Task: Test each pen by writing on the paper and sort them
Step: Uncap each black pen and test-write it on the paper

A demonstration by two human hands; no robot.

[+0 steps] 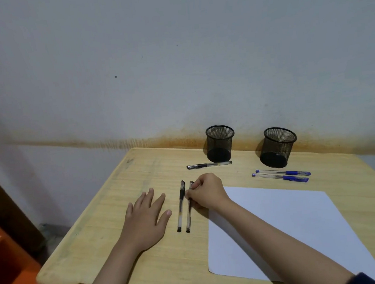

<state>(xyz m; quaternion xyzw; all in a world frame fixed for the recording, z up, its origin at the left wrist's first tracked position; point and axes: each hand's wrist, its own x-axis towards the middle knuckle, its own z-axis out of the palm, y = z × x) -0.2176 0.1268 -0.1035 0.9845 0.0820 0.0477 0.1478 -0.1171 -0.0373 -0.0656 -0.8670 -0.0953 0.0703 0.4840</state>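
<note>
**Q:** Stock on the desk?

**A:** Item one: two black pens lying side by side at centre. My right hand (pixel 205 193) has its fingers curled round the right-hand black pen (pixel 189 211), pinching its upper barrel; the pen lies on the table (pixel 103 227), not lifted. Its neighbour, the left-hand black pen (pixel 181 206), lies just beside it, untouched. Item two: a third black pen (pixel 209 164), lying crosswise in front of the left mesh cup (pixel 220 143). Item three: two blue pens (pixel 281 176), parallel, near the right mesh cup (pixel 277 147).

**Q:** And your other hand?

**A:** My left hand (pixel 146 219): fingers spread, palm flat on the wood, holding nothing.

**Q:** Paper?

**A:** One white sheet (pixel 285 230), under my right forearm, no marks that I can see.

**Q:** Progress, then?

**A:** Both cups look empty as far as the mesh shows. By my reckoning nothing is sorted into them. The blank sheet suggests no pen is tested yet. Five pens remain; this pinch looks like the first pick-up.
</note>
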